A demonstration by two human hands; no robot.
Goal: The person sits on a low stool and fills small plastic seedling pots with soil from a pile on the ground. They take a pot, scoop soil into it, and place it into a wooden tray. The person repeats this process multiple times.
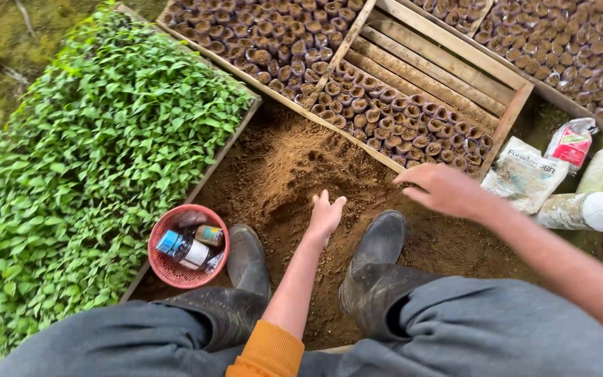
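**Hands working the soil heap beside the pot trays**

At nine o'clock, a bed of seedlings (99, 160) is standing thick and green. Just right of it, at seven o'clock, a red basket (184, 246) is holding small bottles, touching the left boot (247, 260).

At the centre, the left hand (325, 215) is reaching down flat, fingers together and open, gripping nothing, its tips touching the soil heap (294, 174) between the boots. The heap is lying at twelve o'clock from that hand, against the wooden tray (413, 119) of small filled pots.

The right hand (441, 188) is hovering at two o'clock, palm down and fingers loosely spread, holding nothing, just above the tray's near edge.

Judging by this, scooping would go best with both hands cupped low, drawing loose soil toward the body, keeping clear of the tray rim so the pots are not getting knocked.

At three o'clock, bags (528, 174) and white bottles (598, 209) are lying on the ground.
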